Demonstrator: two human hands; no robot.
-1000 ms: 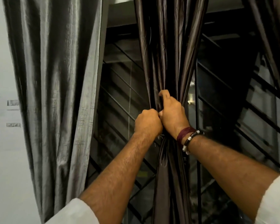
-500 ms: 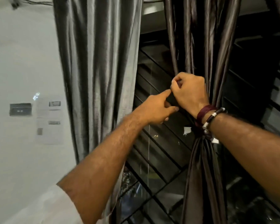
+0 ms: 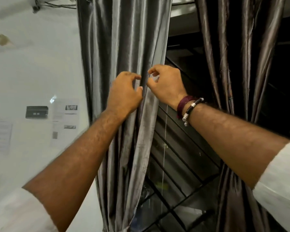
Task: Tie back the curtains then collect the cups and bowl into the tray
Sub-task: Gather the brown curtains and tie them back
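Note:
The grey left curtain [image 3: 124, 39] hangs loose in long folds beside the wall. My left hand [image 3: 124, 93] is closed on a bunch of its folds at mid height. My right hand [image 3: 167, 86], with a maroon thread and a black bracelet on the wrist, is at the curtain's right edge; its thumb and fingers are curled apart and touch the fabric without pinching it. The darker right curtain [image 3: 233, 56] is gathered into a narrow bundle behind my right forearm. No cups, bowl or tray are in view.
A dark window with a diagonal metal grille [image 3: 182, 148] lies between the two curtains. The white wall [image 3: 32, 72] on the left carries paper notices [image 3: 65, 118] and a dark plate [image 3: 36, 112]. Cables run along the top.
Both hands have left the gathered right curtain and moved left to the loose grey curtain. My view has swung left and up with them.

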